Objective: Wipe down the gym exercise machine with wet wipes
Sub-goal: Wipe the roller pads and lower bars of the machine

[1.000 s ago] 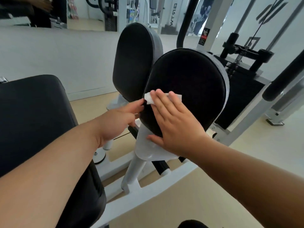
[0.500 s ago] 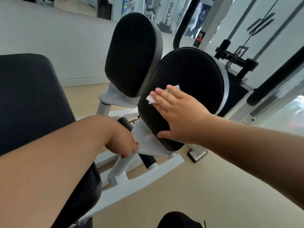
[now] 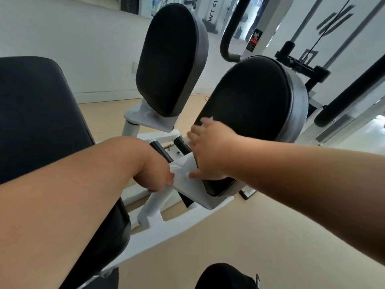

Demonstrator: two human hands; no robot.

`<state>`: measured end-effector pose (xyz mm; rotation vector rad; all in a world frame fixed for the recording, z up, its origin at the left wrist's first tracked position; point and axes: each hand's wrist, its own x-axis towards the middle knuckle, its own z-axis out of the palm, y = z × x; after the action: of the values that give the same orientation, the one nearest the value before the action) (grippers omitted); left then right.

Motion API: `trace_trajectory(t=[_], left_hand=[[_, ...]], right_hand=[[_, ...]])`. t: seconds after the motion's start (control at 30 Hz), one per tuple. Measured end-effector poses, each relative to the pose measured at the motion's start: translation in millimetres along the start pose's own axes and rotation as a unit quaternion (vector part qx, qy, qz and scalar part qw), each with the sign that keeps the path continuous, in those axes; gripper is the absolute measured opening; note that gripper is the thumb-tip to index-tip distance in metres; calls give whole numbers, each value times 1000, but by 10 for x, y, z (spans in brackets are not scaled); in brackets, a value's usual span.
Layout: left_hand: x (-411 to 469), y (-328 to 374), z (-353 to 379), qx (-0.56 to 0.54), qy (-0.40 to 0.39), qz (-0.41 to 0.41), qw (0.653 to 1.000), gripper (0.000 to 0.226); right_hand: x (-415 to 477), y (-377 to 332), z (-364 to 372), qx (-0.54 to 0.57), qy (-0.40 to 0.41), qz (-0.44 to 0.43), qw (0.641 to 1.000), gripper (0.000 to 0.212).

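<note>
Two black oval pads stand on the white machine frame. The right pad is nearer to me, the left pad farther back. My right hand, blurred by motion, lies flat on the lower left part of the right pad, pressing a white wet wipe whose edge shows just past the fingertips. My left hand is closed around the white bracket under the right pad.
The machine's black seat fills the left side. A weight stack with cables and a black padded bar stand at the right. The floor is beige. A dark shoe tip shows at the bottom edge.
My right hand has slid the wipe down toward the lower left of the right pad. My left hand dropped from the pad's edge and closed on the white bracket. The two pads have swung apart.
</note>
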<state>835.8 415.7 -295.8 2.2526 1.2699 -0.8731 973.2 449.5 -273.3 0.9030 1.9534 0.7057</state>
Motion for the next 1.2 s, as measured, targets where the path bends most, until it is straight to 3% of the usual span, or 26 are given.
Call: trace_trajectory(t=[0.1,0.17,0.33,0.43,0.63,0.83,0.93,1.03,1.2], left_hand=[[-5,-12,28,-9,4,-1,1000,61],[-8,-11,31,-12,8,-4,1000,62],[9,-32,34,-8,26,-5,1000,62],[21,-21,37,-16,30,-8,999,63],[11,-15,29,-32,1,-34,999,70],[24,-14,54,-70,-2,-59,996,74],[69,-17,76,-78,-12,-61,995,76],[101,2,96,-74,-16,-59,995,78],[120,20,146,-100,-41,-65,992,81]], right_hand=[[25,181,-137,-12,-12,107,994,100],[94,115,-159,-14,-23,127,992,105],[-29,-490,132,-3,-26,-1,1000,111],[-391,-444,271,2,30,-2,1000,109],[-757,126,372,-6,161,152,975,99],[-658,-300,1048,-29,210,36,977,97],[-678,51,1016,-6,299,119,947,89],[-666,154,1001,88,352,214,907,90],[-414,-321,1406,9,326,69,943,94]])
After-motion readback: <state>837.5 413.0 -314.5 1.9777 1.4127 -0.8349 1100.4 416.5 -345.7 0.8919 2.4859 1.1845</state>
